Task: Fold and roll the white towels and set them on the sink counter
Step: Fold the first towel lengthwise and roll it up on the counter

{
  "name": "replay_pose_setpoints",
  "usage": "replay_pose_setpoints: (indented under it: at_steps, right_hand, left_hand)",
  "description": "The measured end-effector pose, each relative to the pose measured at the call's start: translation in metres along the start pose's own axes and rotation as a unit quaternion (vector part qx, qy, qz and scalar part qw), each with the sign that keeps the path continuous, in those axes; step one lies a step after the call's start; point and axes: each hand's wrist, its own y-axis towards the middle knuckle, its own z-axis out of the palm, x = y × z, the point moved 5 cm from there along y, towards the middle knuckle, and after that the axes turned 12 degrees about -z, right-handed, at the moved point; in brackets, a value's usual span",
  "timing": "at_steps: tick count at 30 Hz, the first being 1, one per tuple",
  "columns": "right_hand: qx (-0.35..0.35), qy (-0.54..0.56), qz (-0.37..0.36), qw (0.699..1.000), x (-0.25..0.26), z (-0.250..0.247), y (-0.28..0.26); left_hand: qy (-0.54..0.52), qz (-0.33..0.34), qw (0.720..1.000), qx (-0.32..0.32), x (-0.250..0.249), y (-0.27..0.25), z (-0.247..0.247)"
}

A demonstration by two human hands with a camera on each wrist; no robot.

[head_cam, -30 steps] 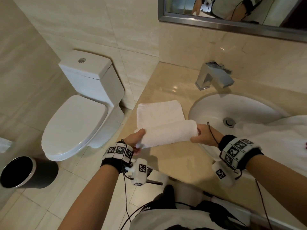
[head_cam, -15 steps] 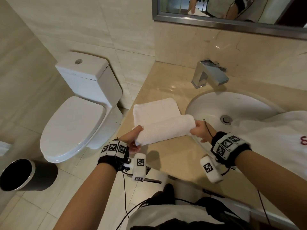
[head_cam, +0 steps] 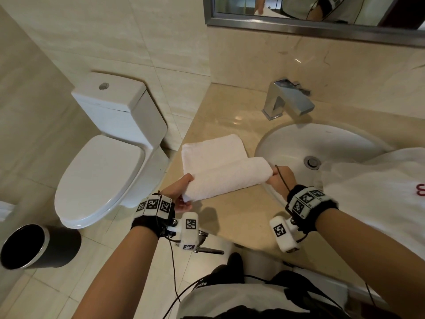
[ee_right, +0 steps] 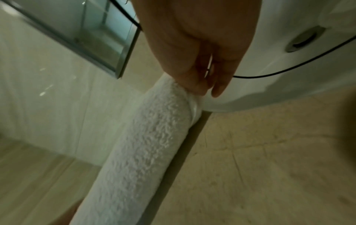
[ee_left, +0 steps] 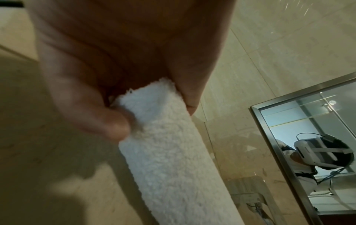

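Note:
A white towel [head_cam: 220, 166] lies on the beige sink counter [head_cam: 230, 217], left of the basin. Its near part is rolled into a cylinder [head_cam: 227, 180]; its far part still lies flat [head_cam: 211, 148]. My left hand [head_cam: 184, 192] grips the roll's left end, thumb and fingers pinching the terry [ee_left: 150, 106]. My right hand [head_cam: 279, 179] holds the right end [ee_right: 173, 97] at the basin's rim. Another white towel [head_cam: 379, 194] lies heaped at the right, partly over the basin.
The white basin [head_cam: 299, 143] with its drain [head_cam: 311, 162] and a chrome faucet [head_cam: 287, 97] are behind the roll. A toilet [head_cam: 103, 162] stands left of the counter and a black bin [head_cam: 34, 247] sits on the floor. A mirror [head_cam: 322, 17] hangs above.
The roll has advanced a little away from me over the flat part, which now shows shorter. Both hands kept their hold on its ends.

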Motion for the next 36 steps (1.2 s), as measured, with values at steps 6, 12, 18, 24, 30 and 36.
replay_pose_setpoints:
  at_steps: [6,12,18,24,30,36]
  right_hand:
    - [-0.014,0.097,0.010,0.995,-0.005,-0.012,0.000]
    - [0.074,0.103,-0.169,0.977,0.043,-0.008,-0.005]
    - [0.154,-0.393,-0.343,0.839,0.036,0.019,-0.002]
    - [0.180,-0.272,-0.411,0.851,0.049,0.019,-0.008]
    - [0.210,-0.272,-0.336,0.877,0.034,0.022,0.000]
    - [0.223,-0.304,-0.325,0.867,0.019,0.025,0.001]
  left_hand:
    - [0.050,-0.010,0.999,-0.008,-0.001,0.001,-0.005]
    - [0.135,-0.013,0.989,-0.066,0.000,-0.007,-0.004]
    - [0.226,0.168,0.950,-0.136,-0.013,-0.005,-0.008]
    - [0.383,0.389,0.835,-0.065,-0.010,-0.003,0.002]
    - [0.387,0.353,0.852,-0.005,-0.006,0.009,-0.008]
    - [0.445,0.361,0.818,-0.052,-0.010,0.011,-0.006]
